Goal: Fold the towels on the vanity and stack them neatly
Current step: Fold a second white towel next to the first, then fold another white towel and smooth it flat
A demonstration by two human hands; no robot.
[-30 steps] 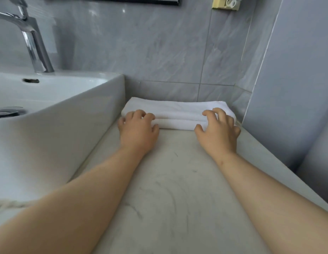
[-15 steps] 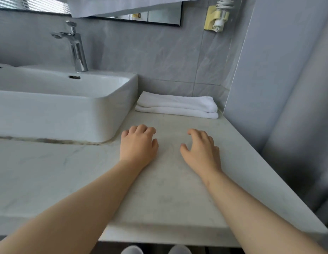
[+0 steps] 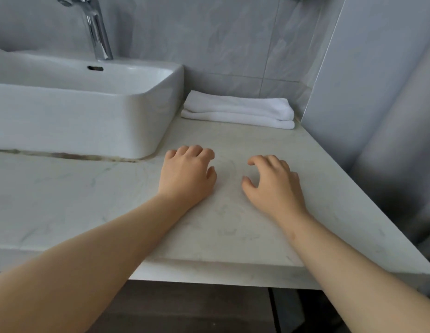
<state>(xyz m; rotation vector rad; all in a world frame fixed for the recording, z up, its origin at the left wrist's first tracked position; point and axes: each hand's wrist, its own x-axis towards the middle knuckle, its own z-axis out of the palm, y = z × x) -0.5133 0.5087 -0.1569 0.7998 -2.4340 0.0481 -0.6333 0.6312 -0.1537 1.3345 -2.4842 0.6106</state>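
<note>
Fingers (image 3: 196,152) of left hand (image 3: 186,175) and right hand (image 3: 274,186) are curled loosely on the table (image 3: 223,227), nothing gripped; folded towels (image 3: 238,109) are stacked beside the sink (image 3: 89,116). Edges should be squared gently if uneven.

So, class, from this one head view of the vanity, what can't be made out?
All head view.
Faucet: top cut off by the upper edge.
Sink: bowl floor hidden by its front wall.
Folded towels: count unclear, lower layers hidden under the top fold.
Left hand, right hand: palms hidden by their backs.
</note>
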